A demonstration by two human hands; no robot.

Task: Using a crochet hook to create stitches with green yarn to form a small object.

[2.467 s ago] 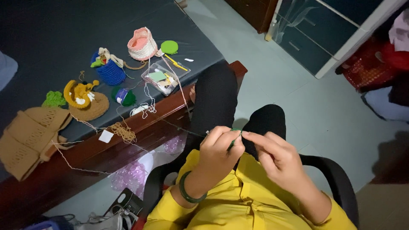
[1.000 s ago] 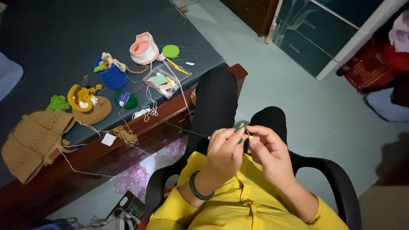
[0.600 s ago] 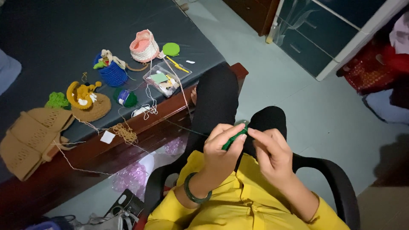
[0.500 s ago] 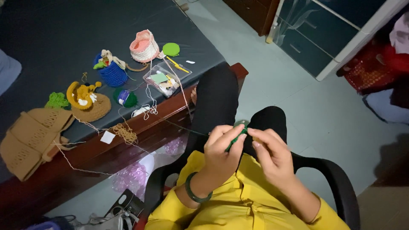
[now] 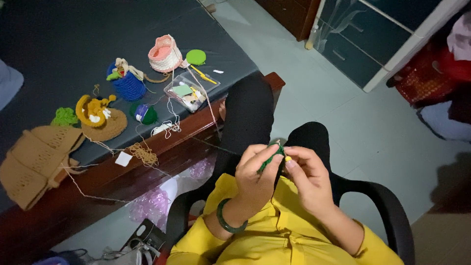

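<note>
hands meet over your lap | left hand (image 5: 257,172) grasps green crochet piece (image 5: 271,156) | right hand (image 5: 306,176) pinches beside it

Green crochet piece (image 5: 269,158): mostly hidden between left hand (image 5: 257,172) and right hand (image 5: 306,176); shape not discernible. Clear plastic box (image 5: 189,93): contents too small to identify. Tan knitted item (image 5: 34,162): cut off by left edge. Chair armrest (image 5: 387,211): cut off at bottom edge.
</note>
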